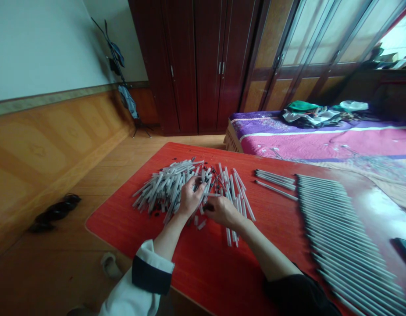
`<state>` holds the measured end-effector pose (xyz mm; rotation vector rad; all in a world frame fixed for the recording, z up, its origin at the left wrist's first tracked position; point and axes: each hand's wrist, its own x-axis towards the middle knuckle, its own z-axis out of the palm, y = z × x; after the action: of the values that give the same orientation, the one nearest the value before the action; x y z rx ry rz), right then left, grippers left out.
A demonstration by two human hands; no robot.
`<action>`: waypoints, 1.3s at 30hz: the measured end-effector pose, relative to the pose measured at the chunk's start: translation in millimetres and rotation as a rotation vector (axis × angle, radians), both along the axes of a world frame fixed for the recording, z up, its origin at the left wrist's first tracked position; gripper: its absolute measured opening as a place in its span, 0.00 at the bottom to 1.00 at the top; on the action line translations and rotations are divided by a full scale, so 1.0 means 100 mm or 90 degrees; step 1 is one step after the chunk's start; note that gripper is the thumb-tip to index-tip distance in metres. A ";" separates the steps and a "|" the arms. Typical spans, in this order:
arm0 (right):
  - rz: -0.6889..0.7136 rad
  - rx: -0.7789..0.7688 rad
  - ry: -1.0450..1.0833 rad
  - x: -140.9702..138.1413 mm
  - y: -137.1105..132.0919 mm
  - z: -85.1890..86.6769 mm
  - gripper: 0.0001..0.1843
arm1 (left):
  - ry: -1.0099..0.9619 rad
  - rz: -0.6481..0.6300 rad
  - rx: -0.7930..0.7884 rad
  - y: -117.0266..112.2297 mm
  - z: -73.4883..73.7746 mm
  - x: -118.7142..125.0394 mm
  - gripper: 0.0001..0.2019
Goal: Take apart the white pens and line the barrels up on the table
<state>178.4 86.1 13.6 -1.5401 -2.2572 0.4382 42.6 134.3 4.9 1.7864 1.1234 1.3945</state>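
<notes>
My left hand [190, 196] is closed on a pale translucent pen barrel [212, 194], which points sideways toward my other hand. My right hand [222, 210] meets the barrel's far end with its fingers pinched together; what lies between them is hidden. Under and behind my left hand spreads a heap of pale pen barrels [166, 184] mixed with small black parts. Just beyond my right hand lies a looser group of barrels [244, 197]. A few short clear pieces [201, 225] rest on the table below my hands.
On the red table [130, 228], a long row of pens with dark ends [341, 228] lies side by side at the right. Several more pens [275, 179] lie left of that row. A dark flat device [405, 250] sits at the right edge. A bed [308, 140] stands behind.
</notes>
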 end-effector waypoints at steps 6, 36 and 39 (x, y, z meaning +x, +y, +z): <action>-0.116 0.048 0.230 0.16 0.11 0.13 0.10 | 0.024 -0.093 -0.050 -0.06 0.01 0.05 0.09; -0.231 0.052 0.737 0.14 0.14 0.12 0.12 | -0.018 -0.083 -0.074 -0.07 -0.04 0.09 0.12; -0.222 0.039 0.815 0.21 0.14 0.24 0.13 | 0.086 -0.071 -0.018 -0.10 -0.03 0.08 0.10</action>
<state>199.1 99.9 37.3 -1.0448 -0.9868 0.8921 51.0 124.7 1.9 1.9160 1.0882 1.2038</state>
